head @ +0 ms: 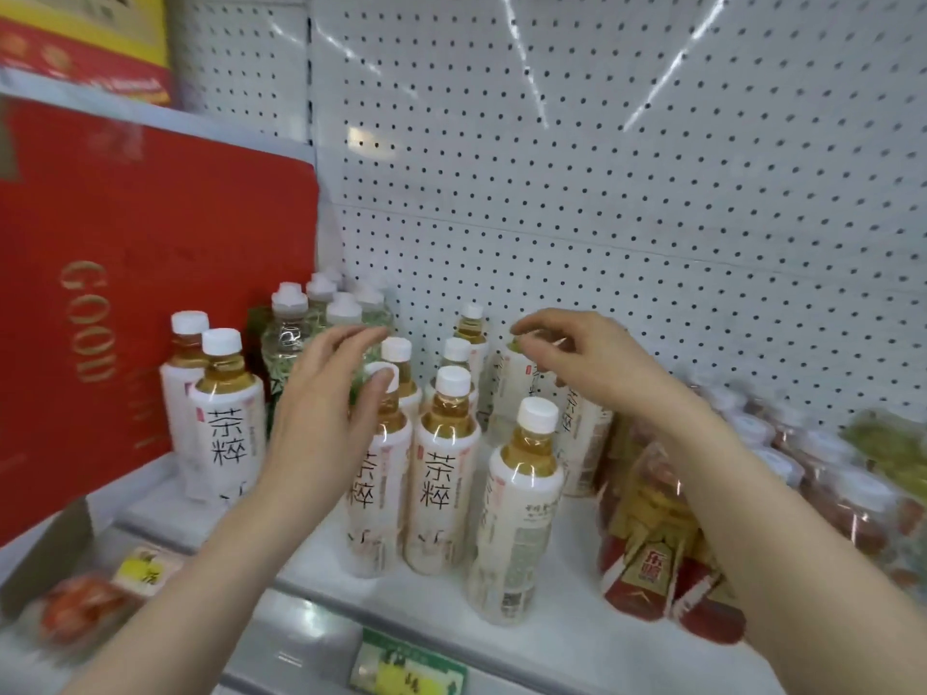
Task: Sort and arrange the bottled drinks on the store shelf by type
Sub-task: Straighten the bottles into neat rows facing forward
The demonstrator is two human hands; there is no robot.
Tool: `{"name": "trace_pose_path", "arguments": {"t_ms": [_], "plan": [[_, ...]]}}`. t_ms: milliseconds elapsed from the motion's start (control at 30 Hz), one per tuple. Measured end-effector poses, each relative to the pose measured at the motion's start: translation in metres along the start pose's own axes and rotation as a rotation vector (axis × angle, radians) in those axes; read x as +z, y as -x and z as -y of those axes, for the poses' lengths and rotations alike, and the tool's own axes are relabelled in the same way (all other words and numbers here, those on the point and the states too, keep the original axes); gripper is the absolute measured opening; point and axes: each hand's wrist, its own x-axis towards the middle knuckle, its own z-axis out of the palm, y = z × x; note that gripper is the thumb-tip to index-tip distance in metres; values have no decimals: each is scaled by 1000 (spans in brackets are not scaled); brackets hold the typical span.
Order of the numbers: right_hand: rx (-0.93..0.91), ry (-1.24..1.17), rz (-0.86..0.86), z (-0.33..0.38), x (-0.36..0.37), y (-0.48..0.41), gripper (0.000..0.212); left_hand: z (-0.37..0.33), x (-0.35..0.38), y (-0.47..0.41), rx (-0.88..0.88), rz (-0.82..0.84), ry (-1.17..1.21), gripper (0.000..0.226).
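Note:
Several white-labelled tea bottles with white caps and amber liquid stand on the white shelf (567,644); one stands alone at the front (519,514). My left hand (321,418) hovers with its fingers apart, the thumb resting on the cap of a front tea bottle (376,474). Behind it stand clear bottles with green labels (287,338). My right hand (582,363) is pinched around the top of a tea bottle (514,393) near the back wall; its cap is hidden by the fingers.
A large red carton (125,293) walls off the left side. Red and gold bottles (647,549) and blurred red-labelled bottles (827,494) crowd the right. A pegboard wall (602,193) closes the back. A green price tag (406,664) sits on the shelf edge.

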Motion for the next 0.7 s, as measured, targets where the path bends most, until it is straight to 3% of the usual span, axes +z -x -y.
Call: {"name": "trace_pose_path", "arguments": {"t_ms": [200,333,567,700], "plan": [[-22,9,302,18,32,-51,45,17,-5,-70,-118,394,249,40],[-44,120,277,24,44,-67,33,33,5,-94,-128,635,177,40],[146,210,183,-7,24,-83,24,32,53,-117,-70,567,132,34],[189,280,160,-25,23,-96,23,27,87,-129,-88,530,234,32]]}}
